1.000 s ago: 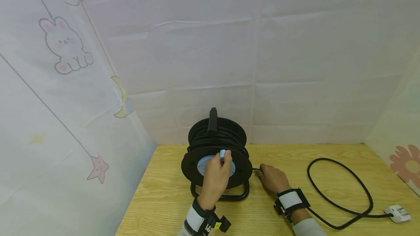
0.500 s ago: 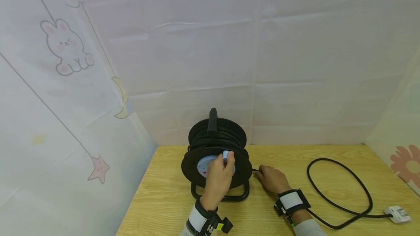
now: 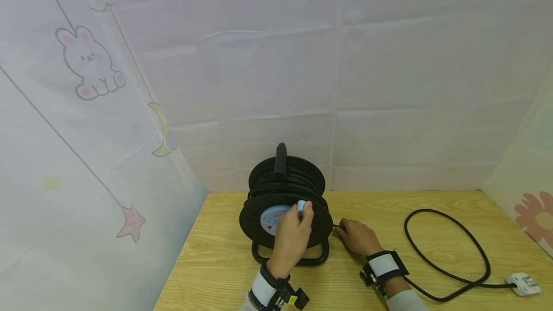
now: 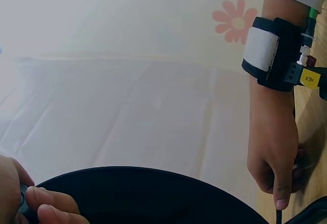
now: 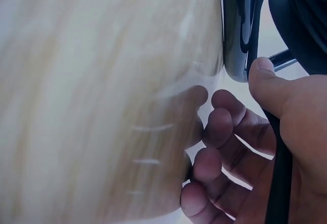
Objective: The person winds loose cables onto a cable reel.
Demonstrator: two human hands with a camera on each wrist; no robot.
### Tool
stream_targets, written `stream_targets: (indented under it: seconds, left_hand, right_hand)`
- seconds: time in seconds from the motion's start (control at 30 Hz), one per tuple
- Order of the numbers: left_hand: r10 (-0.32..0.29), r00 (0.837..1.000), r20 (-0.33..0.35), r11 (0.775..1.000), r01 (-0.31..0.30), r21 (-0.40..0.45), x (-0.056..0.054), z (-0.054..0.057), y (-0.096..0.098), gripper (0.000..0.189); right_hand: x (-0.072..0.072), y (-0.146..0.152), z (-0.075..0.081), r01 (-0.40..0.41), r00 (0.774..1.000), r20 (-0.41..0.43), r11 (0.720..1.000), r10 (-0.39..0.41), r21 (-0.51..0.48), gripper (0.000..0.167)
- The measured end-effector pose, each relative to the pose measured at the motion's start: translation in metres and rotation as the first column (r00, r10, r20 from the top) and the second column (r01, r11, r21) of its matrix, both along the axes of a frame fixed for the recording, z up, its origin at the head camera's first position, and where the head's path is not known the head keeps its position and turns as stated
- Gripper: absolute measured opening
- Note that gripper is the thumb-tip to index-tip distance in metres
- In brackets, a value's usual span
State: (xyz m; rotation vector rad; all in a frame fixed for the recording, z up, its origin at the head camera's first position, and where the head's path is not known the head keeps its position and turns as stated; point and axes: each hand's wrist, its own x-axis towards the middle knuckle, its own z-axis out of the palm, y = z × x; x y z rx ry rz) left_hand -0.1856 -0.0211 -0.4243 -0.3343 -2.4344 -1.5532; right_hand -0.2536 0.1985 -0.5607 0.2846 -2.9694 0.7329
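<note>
A black cable reel (image 3: 250, 217) stands on the table, black cable (image 3: 298, 182) wound between its flanges. My left hand (image 3: 290, 239) grips the light blue crank knob (image 3: 301, 207) on the front flange, at the upper right of the pale blue socket plate (image 3: 269, 220). To the right of the reel, low over the table, my right hand (image 3: 358, 236) holds the cable where it leaves the drum. In the right wrist view the cable (image 5: 279, 188) runs under the thumb and along the palm, with the other fingers (image 5: 219, 127) curled loosely beside it.
Loose cable (image 3: 468, 234) lies in a loop on the wooden table (image 3: 207, 263) at right, ending in a white plug (image 3: 523, 284). The reel has a carrying handle (image 3: 280, 162) on top and a tubular foot (image 3: 317, 259). A printed sheet (image 3: 276, 76) hangs behind the table.
My left hand and the crank knob have moved right and slightly down around the reel's face, uncovering more of the socket plate. My right hand stays almost where it was.
</note>
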Motion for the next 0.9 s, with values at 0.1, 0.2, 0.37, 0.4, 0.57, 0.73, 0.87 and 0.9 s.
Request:
stream_targets:
  seconds: [0.1,0.2,0.37,0.4,0.57,0.73,0.87,0.9]
  left_hand:
    - [0.002,1.000,-0.003,1.000,-0.002,-0.005,0.000,-0.001,0.001,0.046]
    - [0.000,1.000,-0.006,1.000,0.000,-0.011,0.000,-0.001,0.002,0.046]
    - [-0.005,1.000,-0.008,1.000,0.005,-0.019,0.000,-0.003,0.004,0.045]
    - [-0.006,1.000,-0.009,1.000,0.006,-0.021,0.000,-0.003,0.004,0.045]
    - [-0.014,1.000,-0.023,0.999,0.014,-0.031,-0.001,-0.005,0.006,0.044]
    - [-0.022,0.994,-0.105,0.999,0.019,-0.035,-0.002,-0.011,0.007,0.044]
    - [0.000,0.981,-0.193,0.998,-0.010,-0.055,-0.007,-0.023,0.010,0.045]
    - [0.003,0.978,-0.207,0.998,-0.015,-0.055,-0.008,-0.024,0.010,0.045]
  right_hand:
    - [0.000,0.000,0.000,-0.007,1.000,-0.005,1.000,0.007,-0.011,0.026]
    - [0.000,-0.001,0.000,-0.014,1.000,-0.004,1.000,0.014,-0.025,0.026]
    - [0.001,-0.002,0.000,-0.019,1.000,0.007,0.999,0.020,-0.050,0.024]
    - [0.001,-0.002,0.000,-0.021,1.000,0.008,0.998,0.021,-0.053,0.023]
    - [0.002,-0.004,-0.001,-0.033,0.999,0.011,0.998,0.034,-0.061,0.023]
    - [0.002,-0.005,-0.001,-0.053,0.999,0.008,0.996,0.053,-0.074,0.023]
    - [0.002,-0.005,-0.001,-0.065,0.998,0.009,0.995,0.066,-0.080,0.023]
    - [0.002,-0.005,0.000,-0.065,0.998,0.012,0.995,0.066,-0.079,0.023]
